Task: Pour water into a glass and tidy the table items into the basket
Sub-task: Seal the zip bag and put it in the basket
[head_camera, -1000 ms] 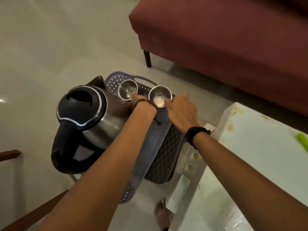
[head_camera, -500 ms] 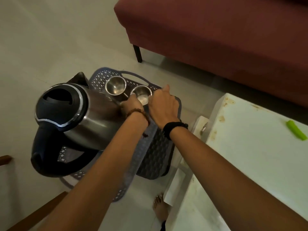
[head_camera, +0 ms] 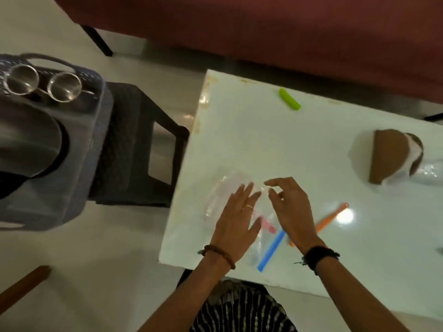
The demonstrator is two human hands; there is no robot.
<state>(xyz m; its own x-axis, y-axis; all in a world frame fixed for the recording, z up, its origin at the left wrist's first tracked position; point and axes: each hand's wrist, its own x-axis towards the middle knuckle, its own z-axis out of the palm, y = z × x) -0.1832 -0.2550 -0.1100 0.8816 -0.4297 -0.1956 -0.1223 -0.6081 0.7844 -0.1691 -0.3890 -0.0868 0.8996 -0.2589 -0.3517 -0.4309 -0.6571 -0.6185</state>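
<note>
The grey-blue basket (head_camera: 96, 130) stands on a dark stool at the left and holds the steel kettle (head_camera: 26, 144) and two steel glasses (head_camera: 64, 86) (head_camera: 21, 79). On the white table (head_camera: 299, 144) lie clear zip bags (head_camera: 224, 190) with pink, blue (head_camera: 272, 250) and orange (head_camera: 332, 216) seal strips. My left hand (head_camera: 237, 219) hovers flat over the clear bags, fingers straight. My right hand (head_camera: 292, 207) hangs beside it with loosely bent fingers and holds nothing.
A green clip (head_camera: 289, 99) lies near the table's far edge. A brown cardboard piece with white wrapping (head_camera: 388, 156) sits at the right. A dark red sofa (head_camera: 263, 25) runs along the far side. The stool (head_camera: 143, 144) stands between basket and table.
Both hands left the steel glasses in the basket and moved right, over the zip bags on the table. The view swung from the basket to the table.
</note>
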